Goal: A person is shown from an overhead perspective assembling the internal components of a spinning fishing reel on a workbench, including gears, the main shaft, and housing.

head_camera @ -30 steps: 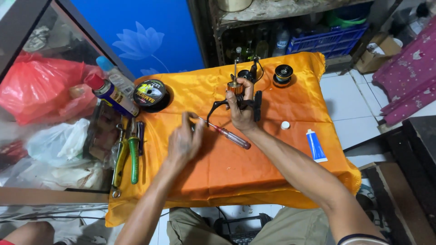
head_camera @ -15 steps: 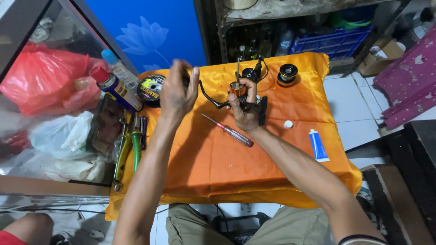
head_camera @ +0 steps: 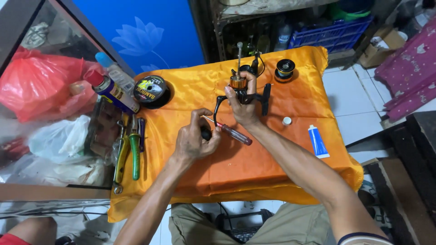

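Orange cloth point(head_camera: 272, 154), red-handled screwdriver point(head_camera: 232, 133), blue tube point(head_camera: 317, 141), green-handled pliers point(head_camera: 134, 152).

Bright, even light; slight edge distortion

Both forearms reach forward from the lower edge of the view, converging toward the middle. The left hand point(head_camera: 194, 139) lies knuckles-up, fingers curled inward, thumb and forefinger pinched together. The right hand point(head_camera: 243, 105) sits farther out, wrist straight, fingers wrapped in a closed grip.

Bare forearms, khaki trousers point(head_camera: 290, 224), dark sleeve hem with white edge point(head_camera: 363, 237).
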